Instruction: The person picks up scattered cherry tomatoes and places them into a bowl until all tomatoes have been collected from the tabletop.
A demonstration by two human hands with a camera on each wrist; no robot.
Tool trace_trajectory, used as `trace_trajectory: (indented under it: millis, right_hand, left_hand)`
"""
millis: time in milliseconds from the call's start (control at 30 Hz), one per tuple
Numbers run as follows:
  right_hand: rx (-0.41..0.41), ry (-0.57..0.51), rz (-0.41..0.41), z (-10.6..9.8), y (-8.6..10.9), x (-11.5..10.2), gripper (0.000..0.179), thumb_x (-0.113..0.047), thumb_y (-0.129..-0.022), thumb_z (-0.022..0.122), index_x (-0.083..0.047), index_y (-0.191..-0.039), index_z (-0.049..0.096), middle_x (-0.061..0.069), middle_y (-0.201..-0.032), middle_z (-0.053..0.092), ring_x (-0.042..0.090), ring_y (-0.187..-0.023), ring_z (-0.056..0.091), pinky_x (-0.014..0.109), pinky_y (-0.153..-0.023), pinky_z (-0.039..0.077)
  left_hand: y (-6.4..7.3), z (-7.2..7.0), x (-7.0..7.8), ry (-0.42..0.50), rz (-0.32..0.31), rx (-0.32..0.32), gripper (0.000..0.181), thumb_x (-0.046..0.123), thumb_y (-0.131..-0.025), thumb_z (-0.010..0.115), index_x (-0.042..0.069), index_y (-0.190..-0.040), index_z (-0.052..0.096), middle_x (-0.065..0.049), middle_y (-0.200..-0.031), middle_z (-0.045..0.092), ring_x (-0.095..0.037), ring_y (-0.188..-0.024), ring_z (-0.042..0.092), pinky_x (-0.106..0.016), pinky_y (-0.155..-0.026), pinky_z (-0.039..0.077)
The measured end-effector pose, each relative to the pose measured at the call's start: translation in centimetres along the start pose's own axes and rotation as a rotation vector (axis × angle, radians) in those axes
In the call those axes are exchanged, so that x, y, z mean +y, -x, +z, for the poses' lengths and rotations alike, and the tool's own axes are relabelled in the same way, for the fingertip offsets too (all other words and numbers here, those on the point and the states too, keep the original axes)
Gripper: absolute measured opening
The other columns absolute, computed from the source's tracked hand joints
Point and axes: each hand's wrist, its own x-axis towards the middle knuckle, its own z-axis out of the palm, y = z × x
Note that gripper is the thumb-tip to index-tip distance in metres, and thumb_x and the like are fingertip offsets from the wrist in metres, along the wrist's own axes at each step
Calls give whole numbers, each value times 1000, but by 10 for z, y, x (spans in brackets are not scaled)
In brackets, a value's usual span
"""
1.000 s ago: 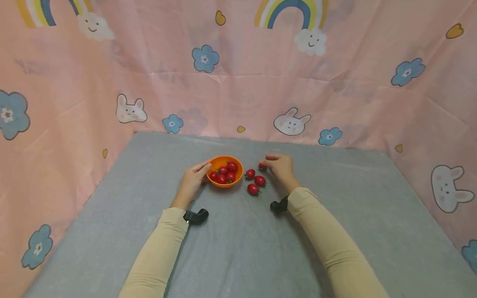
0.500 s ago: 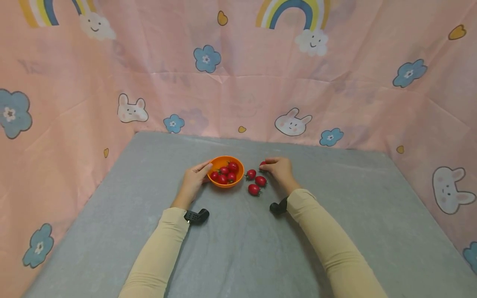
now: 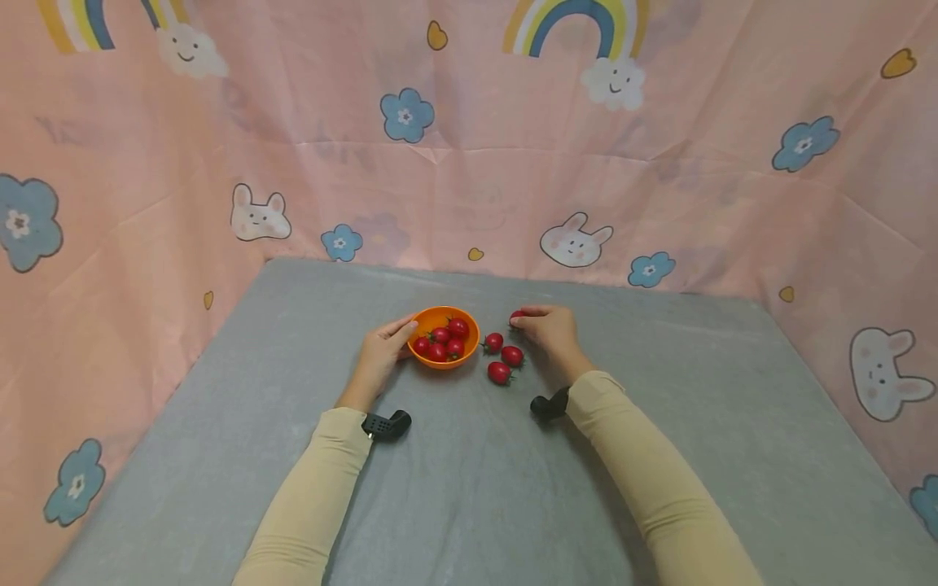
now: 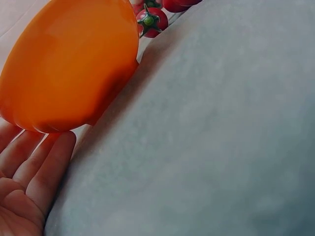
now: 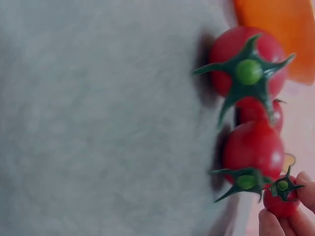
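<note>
An orange bowl (image 3: 442, 364) holding several cherry tomatoes (image 3: 437, 352) stands near the table's middle. My left hand (image 3: 377, 358) grips its left side, thumb at the rim; in the left wrist view the fingers (image 4: 42, 167) lie against the outer wall (image 4: 74, 64). Between thumb and fingertips, my right hand (image 3: 551, 332) pinches one cherry tomato (image 5: 281, 199), its green calyx showing in the right wrist view. In the head view that tomato (image 3: 516, 318) is partly hidden by the fingers. Three loose tomatoes, including the nearest one (image 3: 500, 373), lie between bowl and right hand.
A grey cloth covers the table (image 3: 454, 488). Behind and beside it hangs a pink curtain (image 3: 469, 179) with rainbows, flowers and rabbits. Black wrist cameras (image 3: 388, 426) sit at both beige sleeves.
The right hand has closed its fingertips on the far tomato and raised it slightly. My left hand and the bowl hold their place.
</note>
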Motion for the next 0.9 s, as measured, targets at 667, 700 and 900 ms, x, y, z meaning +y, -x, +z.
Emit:
trace_trajectory:
  millis: [667, 700, 900]
  right_hand:
    - [-100, -54, -54, 8, 21, -32, 41, -28, -86, 79, -8, -121, 72, 13, -124, 70, 27, -115, 61, 39, -103, 51]
    - [-105, -60, -53, 9, 21, -33, 41, -28, -86, 79, -8, -121, 72, 13, -124, 70, 26, -115, 62, 39, -103, 51]
    - [-125, -98, -50, 15, 26, -41, 42, -28, -86, 79, -9, -122, 72, 12, -126, 69, 27, -117, 64, 40, -107, 49]
  left_hand:
    - [0, 0, 2, -19, -14, 3, 44, 31, -99, 62, 8, -136, 61, -12, -142, 59, -1, -92, 64, -16, -76, 57]
    - [-1, 0, 2, -21, -15, 2, 44, 31, -99, 62, 8, -136, 61, -12, -142, 59, -1, -92, 64, -16, -76, 57]
    - [6, 1, 11, -26, -29, -10, 42, 26, -100, 61, 5, -136, 60, -13, -142, 58, -1, -91, 64, -16, -76, 57]
